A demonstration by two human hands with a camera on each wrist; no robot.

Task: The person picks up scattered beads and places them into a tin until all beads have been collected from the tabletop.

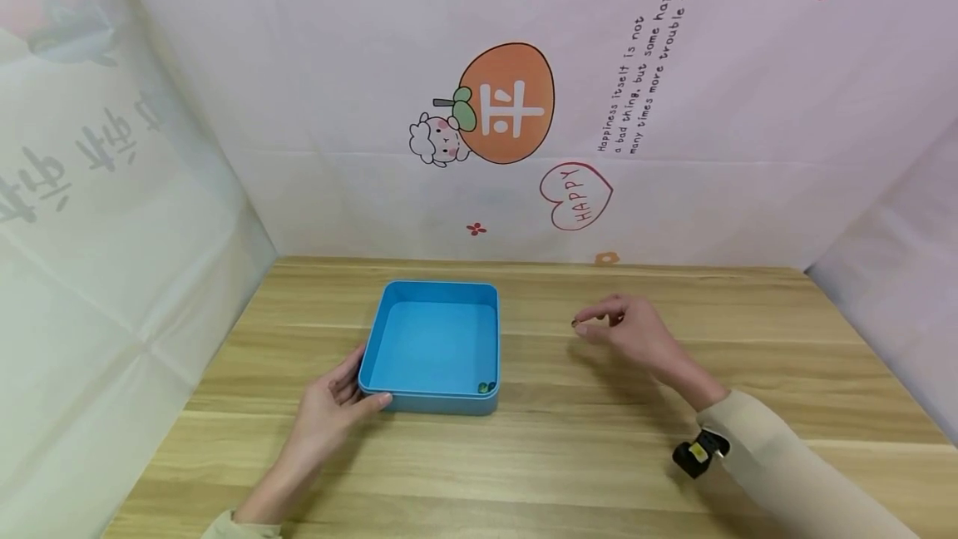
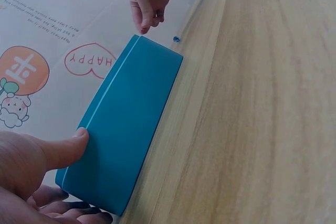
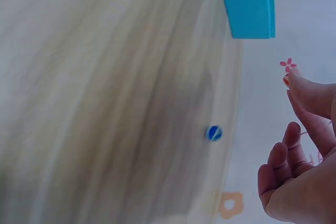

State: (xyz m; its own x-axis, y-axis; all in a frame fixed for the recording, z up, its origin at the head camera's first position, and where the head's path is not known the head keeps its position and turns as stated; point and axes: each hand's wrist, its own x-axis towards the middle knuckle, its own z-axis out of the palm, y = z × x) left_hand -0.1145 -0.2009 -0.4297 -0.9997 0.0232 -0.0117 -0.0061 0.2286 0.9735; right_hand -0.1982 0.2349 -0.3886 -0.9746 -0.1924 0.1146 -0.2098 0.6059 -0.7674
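A square, open-topped blue box (image 1: 437, 402) stands on the table in the head view. My left hand (image 1: 329, 410) grips its near left corner, thumb on the front wall and fingers along the left side. Two small dark green marbles (image 1: 482, 388) lie inside, in the near right corner. To the right of the box, my right hand (image 1: 632, 335) pinches a small marble (image 3: 286, 80) with orange in it between thumb and forefinger, above the tabletop. In the right wrist view a blue marble (image 3: 213, 132) lies on the table; the head view does not show it.
The wood-grain table (image 1: 569, 472) ends at the back against a printed white cloth (image 1: 337, 148), which also hangs at both sides. A black wrist camera (image 1: 696, 453) sits by the right sleeve (image 1: 793, 456).
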